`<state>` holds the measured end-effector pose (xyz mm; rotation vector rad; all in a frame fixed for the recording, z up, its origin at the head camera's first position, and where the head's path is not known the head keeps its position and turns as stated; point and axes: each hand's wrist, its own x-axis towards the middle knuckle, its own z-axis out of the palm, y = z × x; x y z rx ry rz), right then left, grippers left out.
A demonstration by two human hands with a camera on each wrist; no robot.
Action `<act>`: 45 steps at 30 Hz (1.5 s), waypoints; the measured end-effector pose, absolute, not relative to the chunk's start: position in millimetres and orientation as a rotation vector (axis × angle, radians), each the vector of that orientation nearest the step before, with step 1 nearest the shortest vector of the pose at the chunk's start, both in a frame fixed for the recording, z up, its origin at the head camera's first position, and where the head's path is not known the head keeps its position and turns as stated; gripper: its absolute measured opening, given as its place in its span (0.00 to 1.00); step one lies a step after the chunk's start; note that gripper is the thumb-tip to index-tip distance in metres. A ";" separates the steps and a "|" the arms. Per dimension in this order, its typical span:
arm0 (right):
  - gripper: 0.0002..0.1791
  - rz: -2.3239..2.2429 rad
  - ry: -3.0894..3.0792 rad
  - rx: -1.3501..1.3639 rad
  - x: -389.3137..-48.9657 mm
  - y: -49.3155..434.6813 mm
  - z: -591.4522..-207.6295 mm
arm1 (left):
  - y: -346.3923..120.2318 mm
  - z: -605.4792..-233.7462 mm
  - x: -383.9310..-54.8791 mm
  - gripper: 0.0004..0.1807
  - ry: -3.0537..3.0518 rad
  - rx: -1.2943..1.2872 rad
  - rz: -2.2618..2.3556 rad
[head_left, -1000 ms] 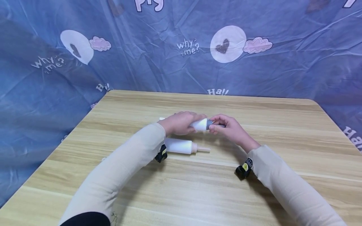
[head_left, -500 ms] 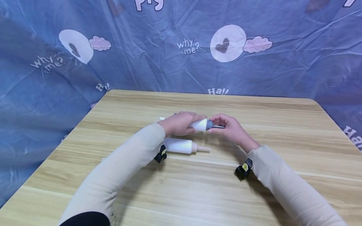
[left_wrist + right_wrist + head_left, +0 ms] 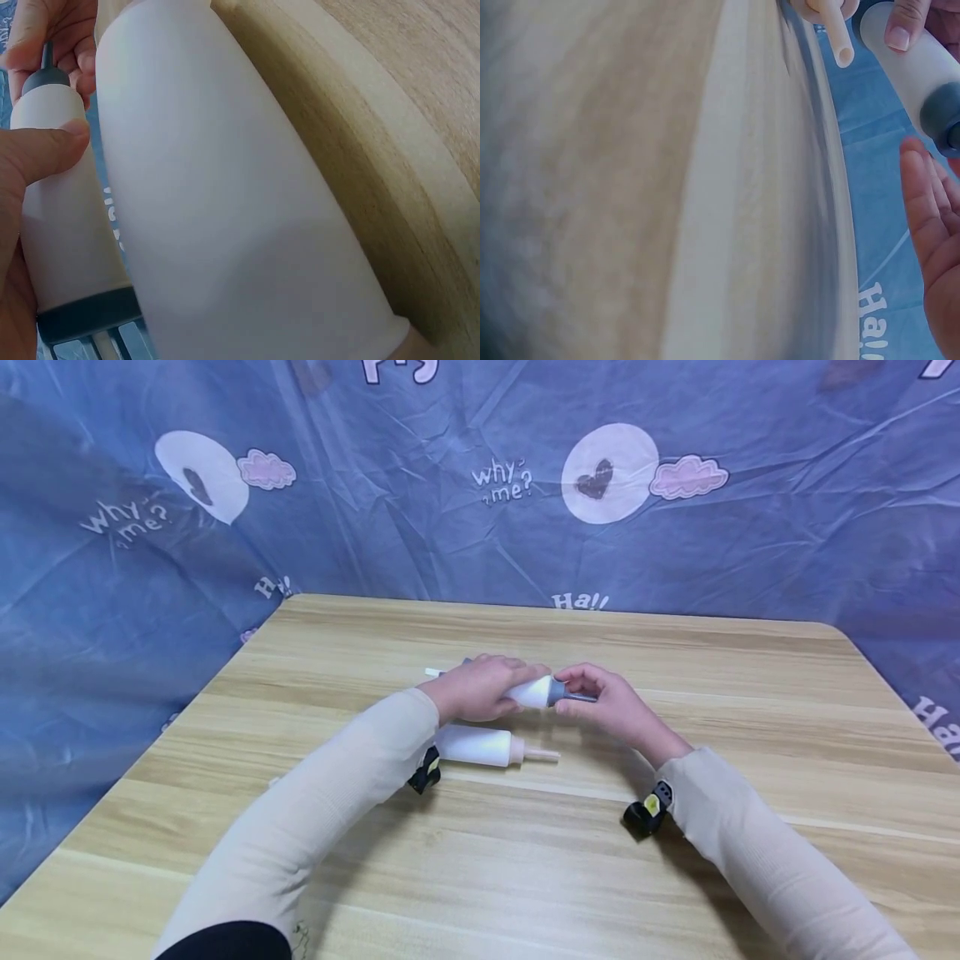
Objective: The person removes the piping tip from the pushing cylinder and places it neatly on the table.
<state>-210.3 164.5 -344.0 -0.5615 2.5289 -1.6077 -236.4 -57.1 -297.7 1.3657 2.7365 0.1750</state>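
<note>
My left hand (image 3: 487, 687) grips a white squeeze bottle (image 3: 531, 692), thumb pressed along its side. A dark blue-grey cap (image 3: 46, 79) with a thin nozzle (image 3: 48, 55) tops this bottle. At its other end, in the left wrist view, is a dark band (image 3: 88, 313) with slat-like prongs. Around the cap, the fingers of my right hand (image 3: 611, 697) are bent, fingertips right at its edge; the nozzle points into that hand. A second white bottle (image 3: 476, 746) with a pale pink cap (image 3: 516, 750) and nozzle lies closer to me, partly hidden by my left wrist.
A white tip (image 3: 432, 672) and a bit of blue show beyond my left wrist. The wooden table (image 3: 525, 860) extends around both arms. Behind it hangs a blue printed cloth (image 3: 420, 527). Black wrist cameras (image 3: 643, 817) hang below the sleeves.
My right thumb has shifted down slightly, uncovering more of the cap and nozzle. The white tip and blue bit past my left wrist show a little more. The second bottle stays put.
</note>
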 end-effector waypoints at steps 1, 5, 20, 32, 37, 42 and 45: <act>0.24 -1.621 2.511 -0.568 -210.2 164.7 -344.3 | -57.0 -297.7 -236.4 0.33 2.739 1.370 0.172; 0.20 -1.685 2.420 -0.575 -210.4 165.0 -346.1 | -56.6 -297.8 -236.4 0.33 2.742 1.377 0.163; 0.21 -1.639 2.475 -0.499 -209.3 165.7 -346.1 | -55.0 -297.4 -234.8 0.33 2.729 1.357 0.164; 0.25 -1.543 2.562 -0.498 -209.9 165.6 -346.2 | -55.5 -299.0 -233.8 0.35 2.721 1.333 0.144; 0.26 -1.531 2.566 -0.498 -209.4 164.8 -346.3 | -56.1 -299.7 -232.9 0.34 2.723 1.348 0.138; 0.28 -1.495 2.562 -0.548 -208.9 164.7 -346.8 | -56.5 -299.5 -231.6 0.34 2.720 1.348 0.117; 0.27 -1.485 2.563 -0.568 -208.4 164.1 -346.6 | -57.2 -300.0 -231.4 0.35 2.722 1.338 0.104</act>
